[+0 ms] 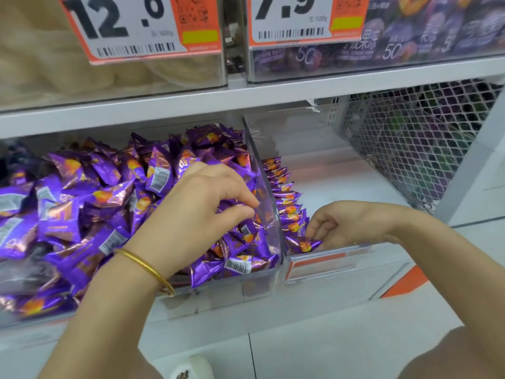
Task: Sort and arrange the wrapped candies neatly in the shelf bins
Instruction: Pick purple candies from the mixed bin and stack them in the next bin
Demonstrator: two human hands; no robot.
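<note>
A clear left bin (269,272) is heaped with loose purple wrapped candies (82,203). My left hand (202,206), with a gold bangle on the wrist, reaches into the heap near the bin's right wall, and its thumb and fingers close around a candy there. In the clear right bin (328,253) a neat row of the same candies (284,195) stands on edge along the left wall. My right hand (347,225) pinches the front candy (303,243) of that row at the bin's front.
Most of the right bin's white floor (355,187) is bare. A white mesh basket (415,149) stands at the far right. Above the shelf board (191,105), upper bins carry price tags (142,26). An orange floor marking (404,283) shows below.
</note>
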